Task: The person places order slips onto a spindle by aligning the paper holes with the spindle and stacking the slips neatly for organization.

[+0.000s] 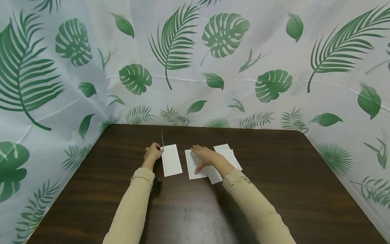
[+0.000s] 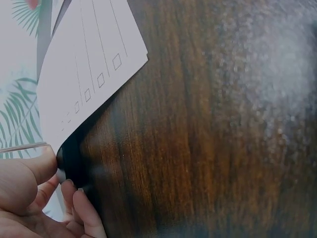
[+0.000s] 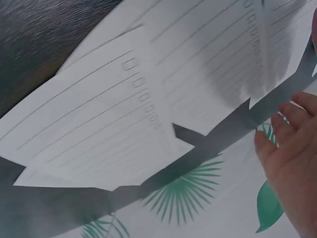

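Observation:
At the left, my left hand (image 1: 153,152) pinches a small dark object (image 1: 159,147) between thumb and fingers, beside the edge of a lined white sheet (image 1: 172,161). A slim pale strip (image 1: 162,138) rises from that grip; I cannot tell its kind. In the left wrist view the thumb lies right at the corner of the sheet (image 2: 94,64), which has a row of small printed boxes. My right hand (image 1: 204,156) spreads its fingers over another lined sheet (image 1: 192,171). More lined sheets (image 1: 226,152) overlap beneath and beside its wrist, also seen as sheets (image 3: 99,109) in the right wrist view.
Everything lies on a dark wood-grain table (image 1: 274,176) with rounded far corners. A small black object (image 1: 157,183) shows beside the left sleeve. Behind the table hangs a white cloth (image 1: 189,30) printed with green leaves, which also runs along both sides.

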The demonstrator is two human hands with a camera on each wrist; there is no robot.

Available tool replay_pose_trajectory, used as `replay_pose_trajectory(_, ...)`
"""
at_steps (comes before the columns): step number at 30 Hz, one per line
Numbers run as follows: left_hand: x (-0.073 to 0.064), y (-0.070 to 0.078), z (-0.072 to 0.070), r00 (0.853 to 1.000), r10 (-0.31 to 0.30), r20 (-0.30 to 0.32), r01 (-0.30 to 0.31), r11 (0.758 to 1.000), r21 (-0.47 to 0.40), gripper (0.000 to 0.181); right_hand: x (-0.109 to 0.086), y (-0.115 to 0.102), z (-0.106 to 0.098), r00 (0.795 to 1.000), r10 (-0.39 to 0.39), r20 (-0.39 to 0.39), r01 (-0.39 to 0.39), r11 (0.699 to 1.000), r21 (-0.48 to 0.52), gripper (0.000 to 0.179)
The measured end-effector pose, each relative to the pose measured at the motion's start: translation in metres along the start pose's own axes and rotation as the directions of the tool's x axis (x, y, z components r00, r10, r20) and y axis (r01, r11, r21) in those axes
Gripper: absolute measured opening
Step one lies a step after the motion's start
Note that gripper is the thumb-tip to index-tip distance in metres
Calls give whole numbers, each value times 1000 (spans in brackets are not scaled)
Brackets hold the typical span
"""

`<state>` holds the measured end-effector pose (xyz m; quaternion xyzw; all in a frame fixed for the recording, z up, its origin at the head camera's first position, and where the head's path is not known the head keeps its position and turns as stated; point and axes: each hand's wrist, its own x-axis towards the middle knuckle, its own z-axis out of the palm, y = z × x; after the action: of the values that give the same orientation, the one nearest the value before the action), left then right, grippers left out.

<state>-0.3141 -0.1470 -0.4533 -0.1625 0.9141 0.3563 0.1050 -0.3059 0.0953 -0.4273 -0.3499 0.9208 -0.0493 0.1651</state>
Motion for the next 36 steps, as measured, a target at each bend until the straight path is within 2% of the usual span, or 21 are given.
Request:
replay_pose_trajectory(2,2,-1,-1,1000,-13,2,13,1000,-4,32,4,-4,2,999,24,32,-24,1000,-13,106)
replay_pose_trajectory(5,16,-10,4,1000,9,-10,-9,1000,2,31,7,-8,6,995,62,79,-61,998,-23,106)
replay_pose_trajectory(6,31,-18,11,999,23,-30,-22,1000,13,32,8,-10,8,994,70,85,-68,997,-25,105)
replay_pose_trajectory(9,75,-40,33,998,43,-34,-43,999,19,39,7,-13,10,991,100,91,-98,995,-23,104)
replay_pose_trajectory(10,84,-45,38,999,39,-27,-38,999,15,41,6,-14,11,991,105,88,-104,994,-21,103)
replay_pose_trajectory(11,83,-46,39,998,59,-33,-58,998,19,40,5,-14,12,990,114,86,-113,993,-12,103)
replay_pose_trajectory(12,93,-50,46,997,56,-55,-55,998,30,41,4,-15,13,989,121,84,-122,993,2,103)
replay_pose_trajectory(15,68,-37,35,999,32,-31,-31,999,29,38,2,-15,15,990,121,75,-124,992,24,101)
replay_pose_trajectory(17,40,-23,23,999,18,-30,-17,1000,26,33,2,-16,16,991,113,67,-116,992,42,99)
replay_pose_trajectory(18,36,-19,21,1000,-4,-24,4,1000,21,33,3,-16,17,992,109,66,-112,993,40,99)
replay_pose_trajectory(19,21,-12,13,1000,-20,2,20,1000,9,32,3,-16,19,992,106,64,-108,994,36,99)
replay_pose_trajectory(22,1,-6,5,1000,-3,4,3,1000,10,30,5,-16,21,993,103,49,-104,994,24,96)
replay_pose_trajectory(26,-6,-4,3,1000,15,-6,-15,1000,15,32,6,-18,21,994,111,4,-111,994,-11,90)
replay_pose_trajectory(32,-1,-1,3,1000,2,-14,-2,1000,1,32,3,-27,11,990,126,-58,-130,989,-65,80)
replay_pose_trajectory(36,-1,-2,2,1000,1,-15,-1,1000,3,32,3,-27,12,985,126,-120,-133,989,-58,72)
